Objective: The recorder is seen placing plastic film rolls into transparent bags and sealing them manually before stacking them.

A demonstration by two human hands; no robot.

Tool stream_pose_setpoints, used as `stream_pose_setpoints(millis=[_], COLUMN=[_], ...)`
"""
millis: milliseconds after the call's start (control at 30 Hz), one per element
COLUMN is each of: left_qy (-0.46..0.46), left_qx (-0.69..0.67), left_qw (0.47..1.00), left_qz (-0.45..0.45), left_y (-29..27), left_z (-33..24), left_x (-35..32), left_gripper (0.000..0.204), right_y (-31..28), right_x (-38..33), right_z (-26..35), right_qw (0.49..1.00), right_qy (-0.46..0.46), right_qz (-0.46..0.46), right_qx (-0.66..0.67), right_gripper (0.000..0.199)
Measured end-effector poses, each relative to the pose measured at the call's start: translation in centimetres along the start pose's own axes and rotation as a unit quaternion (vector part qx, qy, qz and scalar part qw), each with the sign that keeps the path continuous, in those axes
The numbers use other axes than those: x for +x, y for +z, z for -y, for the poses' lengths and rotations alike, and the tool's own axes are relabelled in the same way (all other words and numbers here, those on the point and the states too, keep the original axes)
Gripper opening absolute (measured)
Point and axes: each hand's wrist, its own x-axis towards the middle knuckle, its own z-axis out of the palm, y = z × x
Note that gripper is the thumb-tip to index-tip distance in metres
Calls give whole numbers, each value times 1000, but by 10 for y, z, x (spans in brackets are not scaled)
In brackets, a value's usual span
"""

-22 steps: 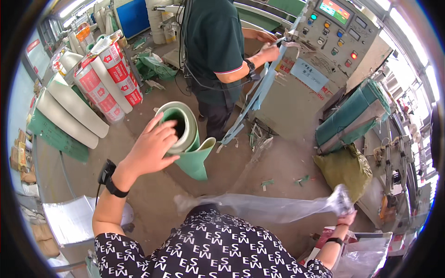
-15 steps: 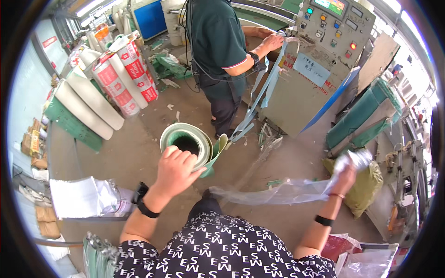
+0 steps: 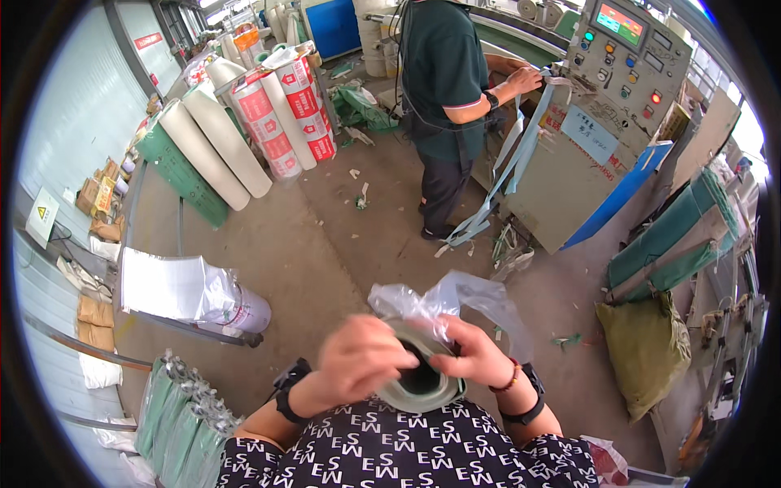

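Close to my body stands a pale green roll of sheet material [image 3: 419, 400], its dark hollow core facing up. My left hand [image 3: 358, 362] is over the left side of its rim; motion blurs its fingers, so their grip is unclear. My right hand [image 3: 478, 355] is at the right side of the rim, thumb by the core opening and fingers closed on clear plastic film [image 3: 488, 299]. That film spreads crumpled over the far edge of the roll and trails off to the right.
Ahead, a person [image 3: 443, 98] holds pale blue strips [image 3: 521, 154] by a control cabinet [image 3: 537, 195]. Wrapped rolls [image 3: 268, 122] stand at far left. A white plastic-covered stand [image 3: 167, 285] and green bundles [image 3: 175, 415] are at left; an olive sack [image 3: 647, 350] is at right.
My right hand has come in from the far right to the roll, bringing the plastic film over it. The roll is now nearer my body, and my left hand has shifted on its rim.
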Motion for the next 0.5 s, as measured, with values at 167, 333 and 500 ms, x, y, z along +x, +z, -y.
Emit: stream_pose_setpoints(millis=[167,333,500], left_qy=[-228,-305,-445], left_qx=[53,-24,-428], left_qw=[972,952,771], left_qz=[-32,-17,-158], left_y=[-32,-15,-46], left_z=[34,70,42], left_x=[-14,-55,-88], left_gripper=[37,28,10], right_y=[11,30,16], right_x=[2,12,-18], right_z=[19,26,27], right_qw=[996,995,997], right_qy=[46,39,30], right_qz=[25,49,24], right_qx=[-67,-82,-67], right_gripper=[49,43,22])
